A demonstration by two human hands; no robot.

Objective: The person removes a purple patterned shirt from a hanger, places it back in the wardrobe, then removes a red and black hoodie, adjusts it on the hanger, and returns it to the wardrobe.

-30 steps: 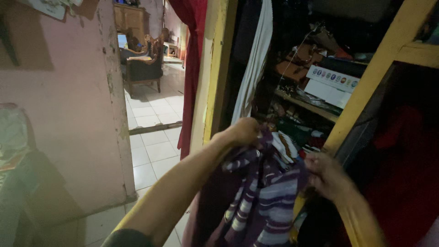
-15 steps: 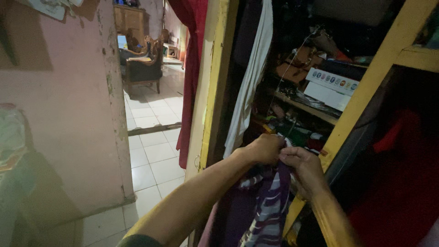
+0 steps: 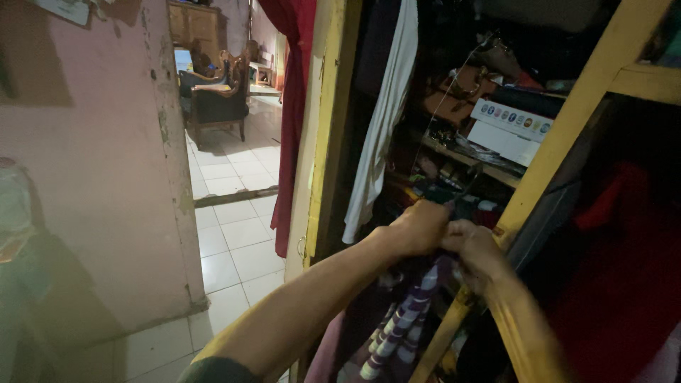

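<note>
**Both hands gathering a striped garment at the wardrobe**

The left hand [image 3: 418, 228] and right hand [image 3: 474, 248] are closing together on the purple-and-white striped knitted garment [image 3: 401, 323], which is hanging below them. Keeping its top edge bunched tightly seems wise. The yellow-framed wooden wardrobe [image 3: 323, 135] is holding a hanging white cloth [image 3: 383, 120], a white cardboard box [image 3: 511, 128] and jumbled clothes.

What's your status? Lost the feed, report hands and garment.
Left hand and right hand together, both gripping striped garment at its top. Garment hangs at open wardrobe. White cloth hangs close left; cluttered shelf just behind.
</note>
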